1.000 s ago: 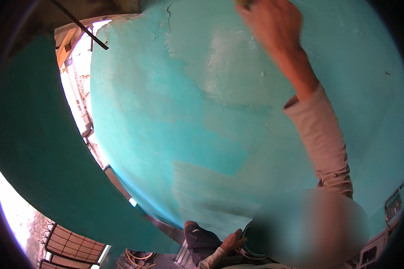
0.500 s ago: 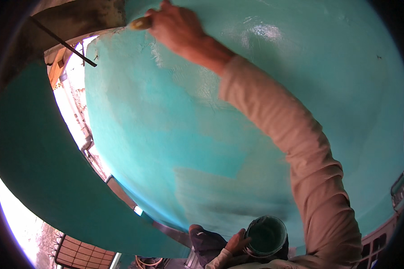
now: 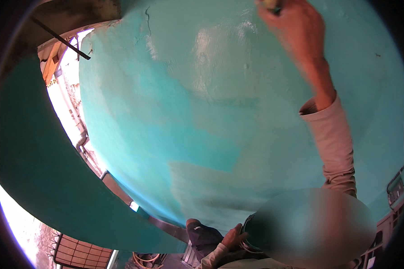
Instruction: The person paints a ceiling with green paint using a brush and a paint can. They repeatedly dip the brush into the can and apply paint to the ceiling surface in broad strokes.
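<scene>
Two hands show against the turquoise wall (image 3: 175, 134), and going left to right you meet the lower one first. At the far left a dark rod (image 3: 60, 38) juts across the bright gap beside the wall's edge, and a metal grille (image 3: 81, 253) sits in the low left corner. Your left hand (image 3: 233, 236) comes in near the bottom edge, fingers curled over the rim of a round paint can (image 3: 251, 224), gripping it; most of the can is lost in a blurred patch just to its right. A dark shoe (image 3: 204, 237) lies just left of that hand. Your right hand (image 3: 296, 33) is raised to the top of the view, well apart from the can, clenched around a paintbrush (image 3: 270, 4) whose yellowish end pokes out above the knuckles at the frame's upper edge, against the wall. A pale sleeve (image 3: 334, 143) runs down from that wrist.
</scene>
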A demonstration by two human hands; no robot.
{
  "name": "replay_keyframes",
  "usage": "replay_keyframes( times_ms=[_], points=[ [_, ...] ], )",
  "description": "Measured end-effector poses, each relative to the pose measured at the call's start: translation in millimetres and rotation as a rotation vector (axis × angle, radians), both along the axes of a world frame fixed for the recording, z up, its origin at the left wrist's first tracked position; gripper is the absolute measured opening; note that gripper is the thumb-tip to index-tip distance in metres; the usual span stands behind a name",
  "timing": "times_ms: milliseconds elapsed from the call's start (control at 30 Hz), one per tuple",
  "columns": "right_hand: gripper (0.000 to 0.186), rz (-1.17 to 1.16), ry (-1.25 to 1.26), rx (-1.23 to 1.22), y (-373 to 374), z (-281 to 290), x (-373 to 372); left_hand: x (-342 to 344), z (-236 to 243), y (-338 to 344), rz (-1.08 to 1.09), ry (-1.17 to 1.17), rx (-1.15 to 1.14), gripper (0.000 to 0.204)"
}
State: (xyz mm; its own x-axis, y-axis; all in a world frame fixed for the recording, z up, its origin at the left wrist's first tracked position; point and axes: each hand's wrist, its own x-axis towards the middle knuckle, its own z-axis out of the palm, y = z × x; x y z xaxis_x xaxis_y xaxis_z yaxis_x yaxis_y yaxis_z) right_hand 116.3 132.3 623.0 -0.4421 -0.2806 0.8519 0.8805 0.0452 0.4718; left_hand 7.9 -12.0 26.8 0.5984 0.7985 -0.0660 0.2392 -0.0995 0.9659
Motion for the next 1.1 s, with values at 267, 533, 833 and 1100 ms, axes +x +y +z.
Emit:
replay_keyframes(
  times_ms=[267,533,833,1100],
  points=[
    [0.012,0.111,-0.178,-0.347,83.5,-58.7,-116.0,-4.0,-9.5,-0.5,0.034,-0.026,0.03,0.047],
    [0.016,0.425,-0.216,-0.494,135.0,-102.1,-178.3,-3.5,-7.8,2.4,0.01,0.003,0.038,0.049],
    [0.023,0.599,0.101,-0.546,109.8,-151.2,-97.0,-1.5,-16.7,2.4,0.025,-0.006,0.06,0.05],
    [0.032,0.458,0.245,-0.385,36.3,-163.1,-68.0,3.0,-39.2,7.2,0.017,-0.083,0.07,0.047]
  ],
)
